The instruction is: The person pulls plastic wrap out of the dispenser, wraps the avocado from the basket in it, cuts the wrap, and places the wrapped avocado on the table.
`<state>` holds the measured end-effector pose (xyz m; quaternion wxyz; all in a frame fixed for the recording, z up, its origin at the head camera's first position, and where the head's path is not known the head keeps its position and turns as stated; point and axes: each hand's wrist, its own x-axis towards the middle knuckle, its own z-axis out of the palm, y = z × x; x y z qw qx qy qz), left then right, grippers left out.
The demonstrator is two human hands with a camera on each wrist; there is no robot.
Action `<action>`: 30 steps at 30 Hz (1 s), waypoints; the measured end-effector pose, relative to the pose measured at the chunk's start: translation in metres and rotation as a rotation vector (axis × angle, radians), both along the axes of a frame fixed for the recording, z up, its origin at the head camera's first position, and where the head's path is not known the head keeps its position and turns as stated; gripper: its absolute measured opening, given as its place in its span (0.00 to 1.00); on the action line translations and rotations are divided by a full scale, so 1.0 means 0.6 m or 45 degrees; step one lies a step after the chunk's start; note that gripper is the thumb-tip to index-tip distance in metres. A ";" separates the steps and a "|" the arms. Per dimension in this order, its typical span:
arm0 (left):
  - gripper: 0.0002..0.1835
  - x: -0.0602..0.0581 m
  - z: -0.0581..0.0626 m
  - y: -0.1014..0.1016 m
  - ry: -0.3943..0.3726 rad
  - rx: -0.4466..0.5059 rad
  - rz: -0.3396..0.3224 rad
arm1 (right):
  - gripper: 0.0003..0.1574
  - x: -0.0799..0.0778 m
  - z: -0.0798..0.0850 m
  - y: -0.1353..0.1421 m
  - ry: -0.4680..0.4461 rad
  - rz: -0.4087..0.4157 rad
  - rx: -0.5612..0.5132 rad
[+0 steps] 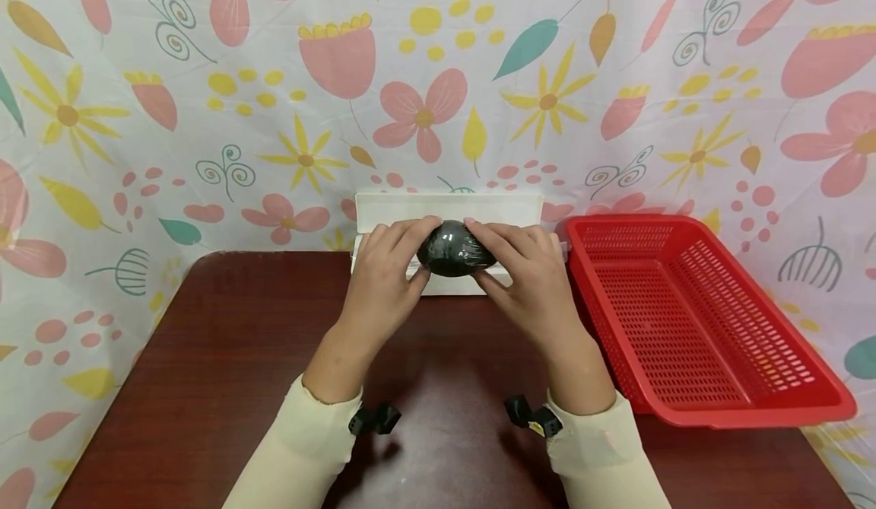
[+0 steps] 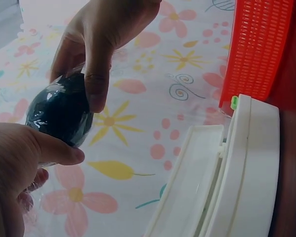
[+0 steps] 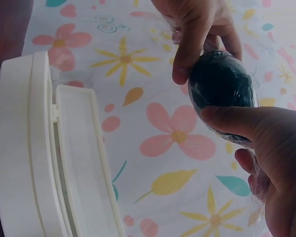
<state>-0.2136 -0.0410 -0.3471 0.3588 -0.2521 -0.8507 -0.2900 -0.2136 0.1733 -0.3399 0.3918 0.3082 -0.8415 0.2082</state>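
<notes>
Both hands hold a dark, smooth oval object (image 1: pixel 453 249) covered in shiny clear plastic film. My left hand (image 1: pixel 382 273) grips its left end between thumb and fingers, and my right hand (image 1: pixel 530 277) grips its right end the same way. Loose, crinkled film (image 3: pixel 260 185) hangs by the right hand's fingers in the right wrist view. Behind and below the hands stands a long white cling film dispenser (image 1: pixel 452 287), its lid (image 1: pixel 448 206) raised at the back. In the wrist views the oval object is held up, apart from the dispenser.
A red perforated plastic basket (image 1: pixel 712 416) stands on the right side of the dark brown wooden table (image 1: pixel 226 372). A flower-printed curtain (image 1: pixel 424 60) hangs right behind the table. A small green piece (image 2: pixel 234 102) shows at the dispenser's end.
</notes>
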 end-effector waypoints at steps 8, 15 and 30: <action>0.36 0.015 -0.001 -0.004 -0.018 -0.075 -0.003 | 0.42 0.015 -0.001 0.005 -0.026 0.008 0.029; 0.36 0.027 -0.002 -0.010 -0.017 -0.184 -0.045 | 0.43 0.031 -0.007 0.015 -0.044 0.018 0.082; 0.37 0.052 -0.011 -0.023 -0.091 -0.380 -0.125 | 0.45 0.062 -0.025 0.024 -0.129 0.017 0.214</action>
